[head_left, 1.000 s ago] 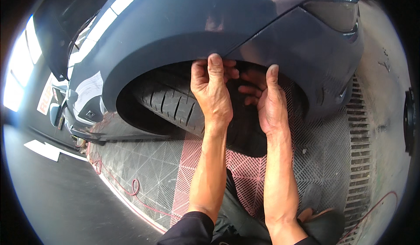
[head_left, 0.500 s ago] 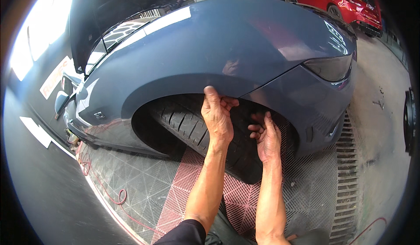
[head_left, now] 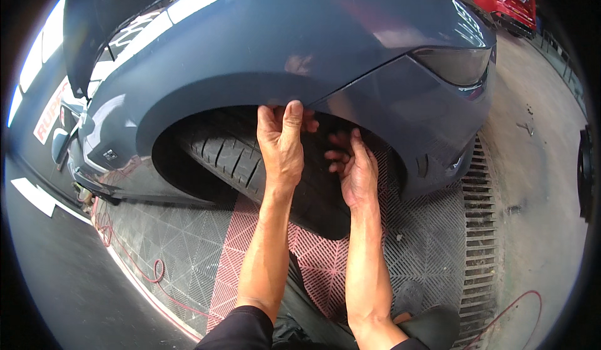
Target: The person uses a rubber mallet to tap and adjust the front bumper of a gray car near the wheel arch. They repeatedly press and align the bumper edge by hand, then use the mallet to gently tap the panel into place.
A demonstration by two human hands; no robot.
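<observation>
A grey-blue car fender curves over a dark wheel arch, with a black tire turned at an angle inside it. At the arch's upper lip is my left hand, its thumb up against the fender edge and its fingers bent in behind; it looks closed on that edge. My right hand is raised in front of the arch opening, to the right of the left one. Its thumb points up and its half-curled fingers stand apart, holding nothing visible. Shadow partly hides its fingertips.
A headlight sits to the right of the arch. Red and grey grid flooring lies below, beside a slotted drain grate. A thin red hose loops at the left. Another red car stands at far right.
The view has shifted, so the car and both hands appear further left and higher. My left hand stays at the arch lip; my right hand remains by the opening with its fingers apart.
</observation>
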